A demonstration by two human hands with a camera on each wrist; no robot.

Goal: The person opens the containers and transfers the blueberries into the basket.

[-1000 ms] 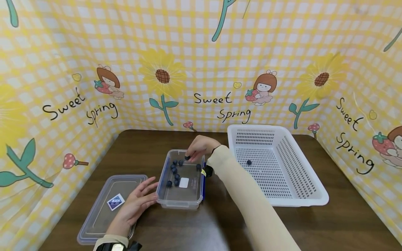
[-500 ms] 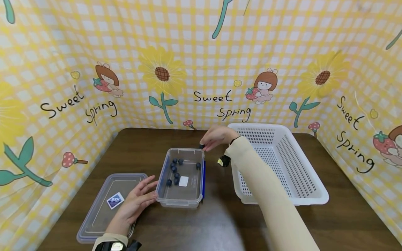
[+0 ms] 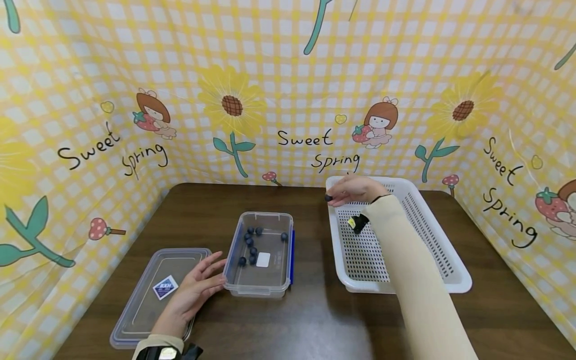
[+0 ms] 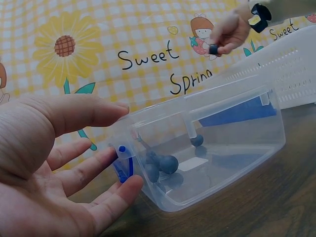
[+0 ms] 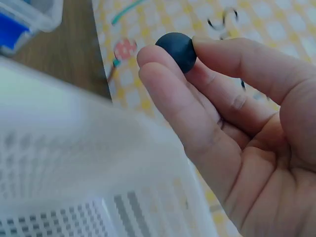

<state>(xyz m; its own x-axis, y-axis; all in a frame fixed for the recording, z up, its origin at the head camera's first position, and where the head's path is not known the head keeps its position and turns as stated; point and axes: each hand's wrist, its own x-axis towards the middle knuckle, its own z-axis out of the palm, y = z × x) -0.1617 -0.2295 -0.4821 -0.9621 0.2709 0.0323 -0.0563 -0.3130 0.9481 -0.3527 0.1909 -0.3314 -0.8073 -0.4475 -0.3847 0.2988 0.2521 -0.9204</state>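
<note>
My right hand (image 3: 355,190) pinches a blueberry (image 5: 177,51) between thumb and fingertips, up at the left rim of the white perforated basket (image 3: 450,250). Left of the basket stands a clear plastic container (image 3: 258,290) with a blue clip on its right side. Several blueberries (image 3: 249,242) lie on its floor, mostly toward the left, around a white label. My left hand (image 3: 195,290) has its fingers extended, with fingertips at the container's left wall; in the left wrist view they lie close to a blue clip (image 4: 123,163). My right arm covers part of the basket's inside.
A clear lid (image 3: 144,320) with a blue-and-white sticker lies on the dark wooden table (image 3: 310,320), partly beneath the left hand in the head view. A yellow checked cloth (image 3: 288,90) hangs behind and along both sides of the table.
My right hand has carried the blueberry up out of the container and rightward to the basket's left rim. The left hand and the container have stayed in place.
</note>
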